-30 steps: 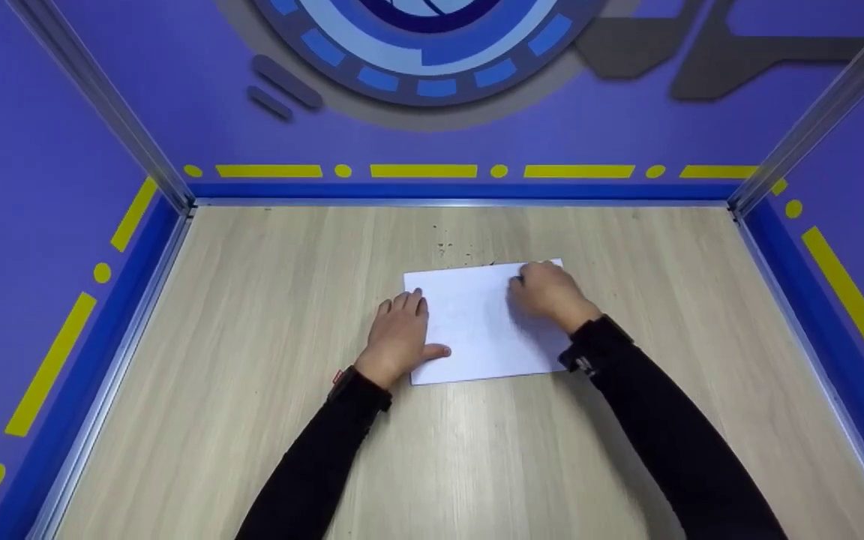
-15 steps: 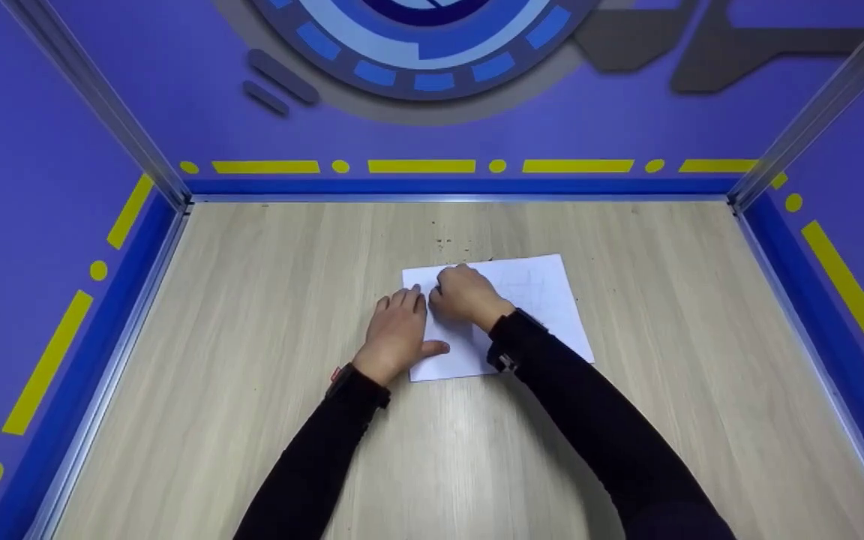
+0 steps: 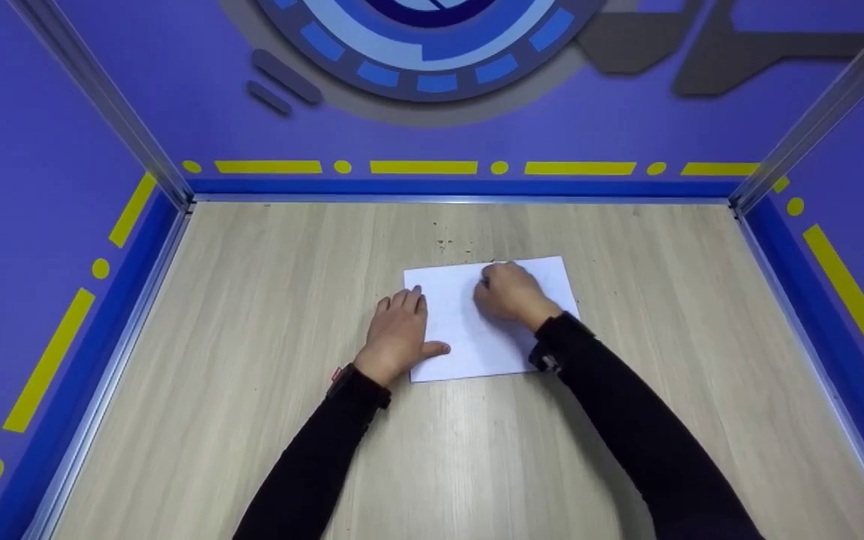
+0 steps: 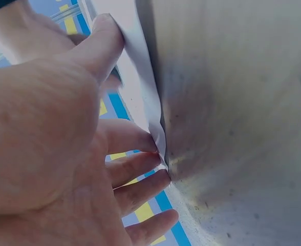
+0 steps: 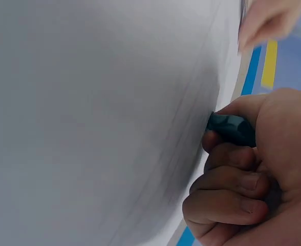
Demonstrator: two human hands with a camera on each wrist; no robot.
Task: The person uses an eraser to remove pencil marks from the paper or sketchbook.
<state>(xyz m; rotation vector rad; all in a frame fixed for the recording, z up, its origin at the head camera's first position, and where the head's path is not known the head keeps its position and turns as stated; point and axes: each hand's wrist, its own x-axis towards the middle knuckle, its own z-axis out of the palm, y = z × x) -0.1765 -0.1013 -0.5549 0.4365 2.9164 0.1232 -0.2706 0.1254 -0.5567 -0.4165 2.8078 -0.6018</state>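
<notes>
A white sheet of paper point(image 3: 454, 330) lies on the wooden table, with faint grey streaks on it in the right wrist view. My left hand point(image 3: 396, 330) rests flat at its left edge, thumb point(image 4: 107, 43) on the sheet and fingers spread along the border. Over the upper middle of the paper is my right hand point(image 3: 511, 294), its fingers curled. Close up, it pinches a small dark teal eraser point(image 5: 232, 128) between thumb and forefinger, pressed against the paper. Most of the eraser is hidden in the hand.
Small dark crumbs point(image 3: 443, 244) are scattered on the table point(image 3: 289, 300) beyond the paper's far edge. Blue-purple panels point(image 3: 432, 142) with yellow markings and metal rails border the table at the back and both sides.
My right hand swept left across the paper to near my left hand, then came partway back to the right. My left hand and the sheet stay in place.
</notes>
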